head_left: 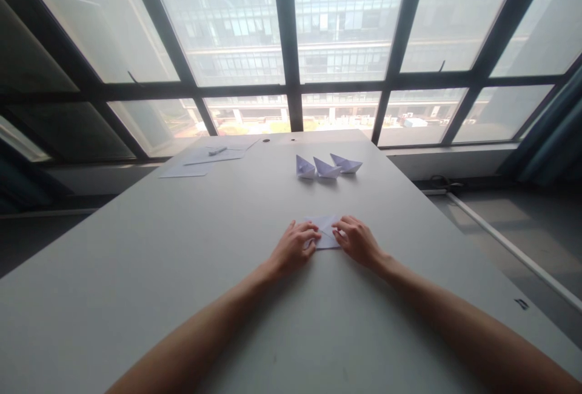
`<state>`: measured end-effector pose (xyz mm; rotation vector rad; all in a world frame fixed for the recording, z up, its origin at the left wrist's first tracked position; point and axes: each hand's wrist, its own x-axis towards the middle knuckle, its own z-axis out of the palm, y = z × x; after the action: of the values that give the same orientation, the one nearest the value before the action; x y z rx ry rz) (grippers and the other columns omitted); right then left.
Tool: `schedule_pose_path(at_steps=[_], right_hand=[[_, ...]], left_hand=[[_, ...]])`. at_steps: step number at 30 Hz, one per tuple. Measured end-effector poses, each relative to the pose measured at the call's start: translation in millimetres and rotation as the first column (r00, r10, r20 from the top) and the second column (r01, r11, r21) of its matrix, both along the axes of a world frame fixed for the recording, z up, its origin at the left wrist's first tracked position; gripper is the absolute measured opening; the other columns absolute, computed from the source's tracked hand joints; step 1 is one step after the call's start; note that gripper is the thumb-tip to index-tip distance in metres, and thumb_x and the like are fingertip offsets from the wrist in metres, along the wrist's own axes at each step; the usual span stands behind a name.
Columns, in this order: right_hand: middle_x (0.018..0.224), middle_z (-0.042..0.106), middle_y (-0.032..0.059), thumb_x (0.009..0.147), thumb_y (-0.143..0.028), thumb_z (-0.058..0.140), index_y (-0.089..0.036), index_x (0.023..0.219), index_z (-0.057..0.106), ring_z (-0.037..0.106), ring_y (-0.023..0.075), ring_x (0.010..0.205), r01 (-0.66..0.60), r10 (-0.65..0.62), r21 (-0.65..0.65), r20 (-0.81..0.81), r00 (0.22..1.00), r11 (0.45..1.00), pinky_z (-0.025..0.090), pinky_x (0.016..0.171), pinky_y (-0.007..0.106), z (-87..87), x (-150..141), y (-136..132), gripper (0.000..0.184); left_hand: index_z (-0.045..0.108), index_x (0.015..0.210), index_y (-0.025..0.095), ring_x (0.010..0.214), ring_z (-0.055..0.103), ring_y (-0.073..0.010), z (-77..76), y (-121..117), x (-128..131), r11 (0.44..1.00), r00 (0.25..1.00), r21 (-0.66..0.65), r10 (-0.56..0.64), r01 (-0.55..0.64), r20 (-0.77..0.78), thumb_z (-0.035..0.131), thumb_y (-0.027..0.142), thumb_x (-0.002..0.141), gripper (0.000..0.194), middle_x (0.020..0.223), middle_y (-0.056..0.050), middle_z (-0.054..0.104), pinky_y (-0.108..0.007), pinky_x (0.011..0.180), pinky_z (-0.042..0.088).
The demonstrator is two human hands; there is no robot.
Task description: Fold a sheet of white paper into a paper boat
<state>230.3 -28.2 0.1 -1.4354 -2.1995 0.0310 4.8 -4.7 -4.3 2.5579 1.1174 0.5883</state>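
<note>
Lying seemingly crosswise, folded paper

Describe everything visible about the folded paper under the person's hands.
The folded paper is a small white sheet lying flat on the grey table, partly folded, with a diagonal crease across its middle. The left hand presses its left edge with the fingertips, and the right hand presses its right edge. It looks like thin, plain paper. Its exact outline is partly hidden by the fingers.
</note>
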Motion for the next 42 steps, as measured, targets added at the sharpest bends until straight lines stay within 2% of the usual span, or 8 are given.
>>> schedule_pose_path(at_steps=[4,8,18,24,27,30,35,42], right_hand=[[0.12,0.065,0.0088,0.092,-0.019,0.057,-0.018,0.121,0.065,0.054,0.0222,0.112,0.018,-0.019,-0.017,-0.065,0.998,1.0,0.041,0.098,0.033,-6.3,4,6,0.03],[0.118,0.064,0.0091,0.09,-0.02,0.058,-0.019,0.121,0.065,0.052,0.0235,0.113,0.038,-0.04,-0.069,-0.031,0.999,0.997,0.038,0.1,0.035,-8.1,4,7,0.032],[0.114,0.061,0.0145,0.091,-0.025,0.055,-0.018,0.116,0.064,0.051,0.0282,0.107,0.2,-0.199,-0.103,0.023,0.98,0.974,0.038,0.095,0.037,-9.1,-3,0,0.027],[0.11,0.061,0.0152,0.089,-0.029,0.058,-0.016,0.112,0.065,0.052,0.0287,0.105,0.236,-0.233,-0.108,0.039,0.972,0.966,0.04,0.094,0.038,-6.4,-3,-1,0.027],[0.119,0.06,0.015,0.089,-0.024,0.056,-0.017,0.122,0.063,0.052,0.0283,0.112,0.177,-0.176,-0.073,0.028,0.984,0.981,0.04,0.097,0.039,-3.8,-3,-2,0.034],[0.143,0.051,0.0135,0.094,-0.022,0.047,-0.019,0.139,0.053,0.044,0.0263,0.131,0.007,-0.005,-0.075,0.033,0.999,0.997,0.035,0.108,0.041,-3.5,-5,-2,0.045],[0.159,0.03,0.0133,0.102,-0.04,0.032,-0.014,0.154,0.03,0.022,0.0244,0.149,-0.167,0.191,-0.21,0.1,0.976,0.963,0.017,0.12,0.048,-9.3,-5,1,0.058],[0.161,0.021,0.0129,0.103,-0.047,0.026,-0.013,0.156,0.026,0.016,0.0242,0.15,-0.105,0.148,-0.248,0.16,0.976,0.963,0.01,0.121,0.051,-11.7,-5,3,0.062]], left_hand=[[0.066,0.111,0.027,0.13,0.051,-0.0207,-1.1,0,1,0.998,0.998,-0.024,-0.065,0.065,0.014,0.049,0.027,0.096,0.023,0.134,-0.003,0.06,-0.051,0.12,0.023],[0.064,0.115,0.027,0.138,0.042,-0.0199,0.2,-2,1,0.997,0.997,-0.034,-0.071,0.07,-0.035,0.045,0.021,0.096,0.027,0.139,-0.003,0.057,-0.05,0.121,0.022],[0.033,0.15,0.027,0.143,0.03,-0.0253,-2.7,-4,2,0.989,0.989,0.058,0.136,-0.133,-0.061,0.05,0.02,0.092,0.06,0.149,-0.007,0.043,-0.054,0.121,0.018],[0.068,0.117,0.032,0.131,0.047,-0.0247,-0.7,-3,1,0.985,0.988,0.113,0.138,-0.13,-0.067,0.05,0.022,0.095,0.03,0.134,-0.003,0.058,-0.056,0.119,0.024],[0.07,0.117,0.029,0.131,0.049,-0.0239,1.4,-1,2,0.99,0.994,0.124,0.081,-0.071,-0.074,0.05,0.019,0.095,0.031,0.135,-0.004,0.059,-0.051,0.118,0.03],[0.065,0.126,0.028,0.137,0.043,-0.0203,2.9,0,2,0.995,0.997,0.089,-0.046,0.051,-0.056,0.044,0.011,0.094,0.042,0.143,-0.002,0.054,-0.044,0.119,0.032],[0.059,0.134,0.032,0.142,0.038,-0.0155,3.3,2,3,0.971,0.972,-0.049,-0.235,0.234,-0.019,0.039,0.005,0.09,0.055,0.149,0.006,0.046,-0.041,0.123,0.026],[0.029,0.153,0.029,0.149,0.022,-0.02,4.2,-4,3,0.979,0.96,-0.034,-0.203,0.2,-0.192,0.042,0.04,0.101,0.055,0.158,-0.002,0.027,-0.046,0.124,0.014]])
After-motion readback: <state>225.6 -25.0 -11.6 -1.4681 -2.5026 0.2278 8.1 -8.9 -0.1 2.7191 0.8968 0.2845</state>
